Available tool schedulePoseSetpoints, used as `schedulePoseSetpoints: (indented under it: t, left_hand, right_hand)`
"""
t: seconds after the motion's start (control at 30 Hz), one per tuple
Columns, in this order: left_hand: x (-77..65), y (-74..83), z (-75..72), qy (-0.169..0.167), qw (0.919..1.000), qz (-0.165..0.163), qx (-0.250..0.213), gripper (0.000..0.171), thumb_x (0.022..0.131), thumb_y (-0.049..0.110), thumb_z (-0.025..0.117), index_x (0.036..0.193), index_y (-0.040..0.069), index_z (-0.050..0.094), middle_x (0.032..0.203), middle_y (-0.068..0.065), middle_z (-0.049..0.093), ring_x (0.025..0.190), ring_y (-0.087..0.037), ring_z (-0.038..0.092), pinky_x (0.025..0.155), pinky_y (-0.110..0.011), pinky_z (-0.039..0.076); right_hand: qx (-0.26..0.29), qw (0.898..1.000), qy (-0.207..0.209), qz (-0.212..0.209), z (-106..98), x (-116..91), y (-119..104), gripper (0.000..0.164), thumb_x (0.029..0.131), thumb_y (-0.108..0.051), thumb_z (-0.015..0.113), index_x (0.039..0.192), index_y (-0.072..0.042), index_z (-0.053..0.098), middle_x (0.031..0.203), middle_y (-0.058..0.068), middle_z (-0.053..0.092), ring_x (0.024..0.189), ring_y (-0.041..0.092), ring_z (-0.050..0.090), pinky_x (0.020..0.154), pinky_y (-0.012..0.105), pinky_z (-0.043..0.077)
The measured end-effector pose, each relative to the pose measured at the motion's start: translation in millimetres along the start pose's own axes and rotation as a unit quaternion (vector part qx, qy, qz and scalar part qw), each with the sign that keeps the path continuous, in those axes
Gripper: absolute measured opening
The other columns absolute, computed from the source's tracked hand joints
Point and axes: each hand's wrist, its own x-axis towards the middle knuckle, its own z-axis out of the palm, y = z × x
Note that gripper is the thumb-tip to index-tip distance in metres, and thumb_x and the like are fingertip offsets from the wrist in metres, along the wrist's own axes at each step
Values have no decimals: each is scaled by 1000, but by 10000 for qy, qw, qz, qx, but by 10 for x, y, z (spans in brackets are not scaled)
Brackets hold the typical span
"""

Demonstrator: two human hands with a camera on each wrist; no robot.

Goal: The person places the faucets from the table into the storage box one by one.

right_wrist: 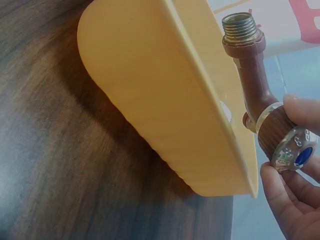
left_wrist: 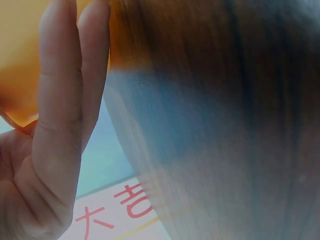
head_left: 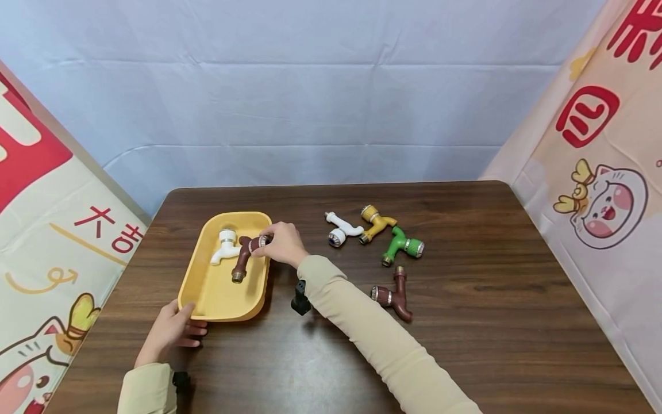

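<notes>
My right hand (head_left: 285, 244) pinches a brown faucet (head_left: 241, 264) by its ribbed knob, over the right side of a yellow basin (head_left: 208, 312). In the right wrist view the faucet (right_wrist: 254, 82) shows its brass threaded end upward and a blue dot on the knob cap; fingers and thumb are around that cap. A white faucet (head_left: 226, 248) lies inside the basin. At the basin's near left corner, my left hand (head_left: 173, 330) holds the rim, thumb over the edge and fingers outside. Two straight fingers (left_wrist: 60, 75) of it show close up in the left wrist view.
Right of the basin on the brown wooden table (head_left: 481, 322) lie a white faucet (head_left: 341, 229), a yellow faucet (head_left: 376, 224), a green faucet (head_left: 401, 246) and another brown faucet (head_left: 395, 294). Printed cloths hang at both sides, and a pale cloth (head_left: 331, 98) hangs behind.
</notes>
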Motion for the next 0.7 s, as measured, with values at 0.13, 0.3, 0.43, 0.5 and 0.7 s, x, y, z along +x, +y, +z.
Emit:
schedulePoseSetpoints:
  t: [0.13,0.3,0.43,0.5,0.7]
  left_hand:
    - [-7,12,1,-16,10000,-10,9,42,99,20,30,127,-11,22,80,-14,64,69,-25,64,57,-41,54]
    - [-14,18,-12,-31,10000,-19,-11,43,100,22,31,127,-10,22,80,-15,64,69,-25,64,57,-42,54]
    - [-19,18,-15,-21,10000,-16,-3,43,99,21,30,127,-10,22,80,-15,64,69,-25,64,57,-42,54]
    - [-17,16,-11,-22,10000,-7,0,43,99,21,30,127,-10,22,80,-15,64,69,-25,64,57,-42,54]
    - [-9,3,1,-4,10000,-5,38,44,99,21,30,128,-11,22,81,-16,64,69,-25,64,57,-41,54]
  right_hand:
    - [-100,9999,33,-26,-12,21,-52,43,67,-30,81,104,-11,70,99,1,65,93,16,57,72,21,46]
    - [0,10000,58,11,-2,66,-113,38,65,-27,82,98,-11,71,96,0,66,88,14,57,67,19,45]
    - [17,9999,53,131,17,107,-170,35,65,-25,82,96,-11,72,94,-1,66,85,13,57,65,18,45]
    - [-2,9998,57,195,20,121,-202,32,66,-25,81,93,-12,72,91,-2,65,83,13,56,63,18,45]
    - [-18,9996,67,267,24,130,-247,32,66,-23,81,95,-12,72,93,-2,66,86,13,56,64,18,44]
